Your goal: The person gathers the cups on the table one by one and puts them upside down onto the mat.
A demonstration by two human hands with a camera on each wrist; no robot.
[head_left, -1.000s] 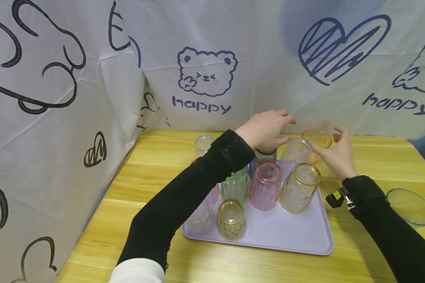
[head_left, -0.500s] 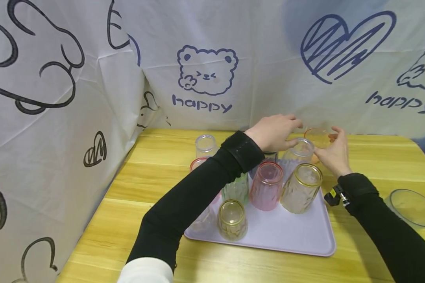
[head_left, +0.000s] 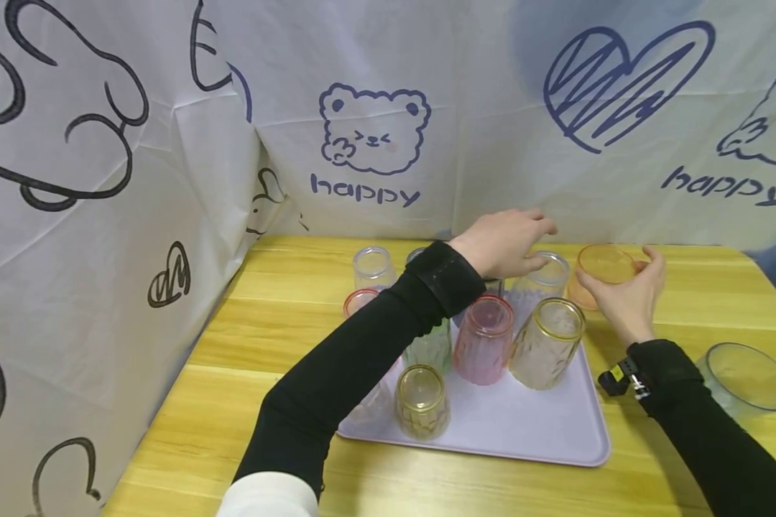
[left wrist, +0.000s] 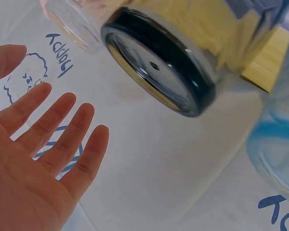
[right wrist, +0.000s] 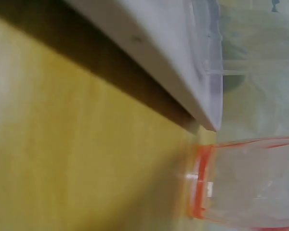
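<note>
My right hand (head_left: pixel 629 298) holds an orange-tinted glass (head_left: pixel 603 278) just beyond the tray's back right corner, thumb on one side and fingers on the other. In the right wrist view, the glass's orange-rimmed end (right wrist: pixel 200 182) is close to the wooden surface; whether it touches is unclear. My left hand (head_left: pixel 506 240) hovers over the back of the lilac tray (head_left: pixel 524 439), beside a clear glass (head_left: pixel 548 276). Its fingers are spread, with nothing in the palm, in the left wrist view. Near them shows a dark-rimmed glass (left wrist: pixel 169 54), mostly hidden by the arm from the head.
Upside-down glasses crowd the tray, among them a pink one (head_left: pixel 485 345), a tall yellowish one (head_left: pixel 548 348), a green one (head_left: pixel 429 350) and a small amber one (head_left: pixel 422 403). A wide clear glass vessel (head_left: pixel 744 384) stands by the right forearm. Printed cloth (head_left: pixel 491 129) hangs behind the table.
My right hand has moved the orange glass to the right and slightly nearer. The left hand has shifted a little right over the tray, then stayed nearly still.
</note>
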